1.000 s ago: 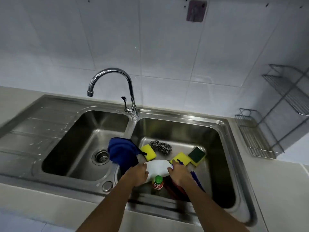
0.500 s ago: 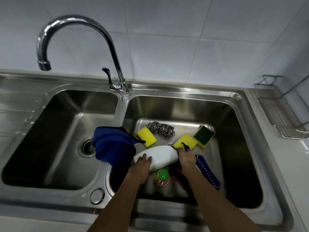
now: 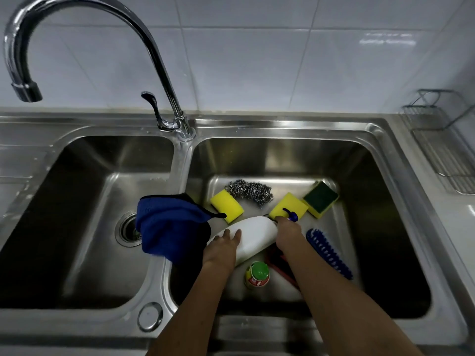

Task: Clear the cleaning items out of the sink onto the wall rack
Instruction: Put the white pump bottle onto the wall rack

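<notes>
A white spray bottle (image 3: 253, 233) lies on its side in the right basin of the steel sink (image 3: 282, 129). My left hand (image 3: 222, 246) grips its base end and my right hand (image 3: 288, 227) grips its neck by the blue nozzle (image 3: 291, 215). Around it lie two yellow sponges (image 3: 226, 205) (image 3: 288, 206), a green-topped sponge (image 3: 320, 197), a steel scourer (image 3: 248, 190), a blue brush (image 3: 329, 253), a green-capped bottle (image 3: 257, 273) and a red item partly hidden under my right forearm. A blue cloth (image 3: 171, 224) hangs over the divider. The wire wall rack (image 3: 444, 150) is at the far right.
A tall chrome faucet (image 3: 159, 73) arches over the left basin, its base on the divider's back edge. The left basin holds only its drain (image 3: 128, 228). White tiled wall runs behind the sink.
My head has come closer and lower over the sink. Both hands stay on the white spray bottle, the right one settled around its neck. The bottle has barely shifted.
</notes>
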`<state>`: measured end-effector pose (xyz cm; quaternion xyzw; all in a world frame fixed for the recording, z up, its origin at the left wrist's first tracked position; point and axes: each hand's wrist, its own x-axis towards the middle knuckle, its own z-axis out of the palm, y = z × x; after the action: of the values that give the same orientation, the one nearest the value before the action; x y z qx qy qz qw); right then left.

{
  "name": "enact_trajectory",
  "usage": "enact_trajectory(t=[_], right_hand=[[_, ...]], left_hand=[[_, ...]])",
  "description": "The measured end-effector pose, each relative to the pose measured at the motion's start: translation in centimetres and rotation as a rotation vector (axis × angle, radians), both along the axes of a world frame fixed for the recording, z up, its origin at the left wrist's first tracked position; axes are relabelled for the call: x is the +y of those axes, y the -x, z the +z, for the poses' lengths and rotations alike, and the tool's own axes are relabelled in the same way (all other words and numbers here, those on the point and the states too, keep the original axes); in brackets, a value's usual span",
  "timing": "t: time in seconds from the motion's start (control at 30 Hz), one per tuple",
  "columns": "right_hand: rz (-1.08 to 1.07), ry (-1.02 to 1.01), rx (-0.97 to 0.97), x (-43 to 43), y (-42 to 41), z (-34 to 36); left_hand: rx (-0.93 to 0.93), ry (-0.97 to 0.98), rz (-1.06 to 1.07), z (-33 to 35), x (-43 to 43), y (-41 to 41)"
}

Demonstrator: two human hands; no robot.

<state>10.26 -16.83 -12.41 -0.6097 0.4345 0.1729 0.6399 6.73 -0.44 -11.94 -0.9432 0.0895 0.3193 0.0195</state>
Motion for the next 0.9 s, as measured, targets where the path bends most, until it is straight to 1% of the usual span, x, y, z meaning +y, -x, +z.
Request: enact_trajectory(t=[0.13,0.17,0.27,0.37,0.5,0.63,0.73,0.83,0.9], right_hand=[[-0.133,0.095,0.027,0.4,-0.3,0.4],[-0.133,0.131,0.000,0.6,-0.6,0.6],[-0.044,0.253,-0.167,0.8,-1.3,2.4],[0.134,0.351,-0.335,0.4,-2.1,5.7],[0.342,0.484,-0.558,-0.6,-3.1,12.9],[0.448,0.539,-0.749,-3.5,-3.9,21.5],[0.504,0.667,-0.865,-6.9,-3.7,29.6],[0.556,0.789,-0.989,-9.9,-3.0,37.1],[0.583,0.886,-1.053,-11.1,-2.6,41.3]], left_hand=[[-0.028,0.039,0.038,0.6,0.2,0.7],[-0.030,0.052,0.052,1.0,0.2,0.8],[-0.033,0.150,0.150,2.3,0.0,1.0],[-0.068,0.314,0.248,3.2,-0.9,0.5],[-0.145,0.640,0.427,6.4,-3.5,-1.1],[-0.288,0.871,0.531,12.3,-6.7,-3.5],[-0.348,1.034,0.540,18.5,-9.5,-5.4],[-0.390,1.201,0.480,24.6,-13.0,-6.5],[-0.452,1.253,0.448,28.0,-15.3,-7.2]])
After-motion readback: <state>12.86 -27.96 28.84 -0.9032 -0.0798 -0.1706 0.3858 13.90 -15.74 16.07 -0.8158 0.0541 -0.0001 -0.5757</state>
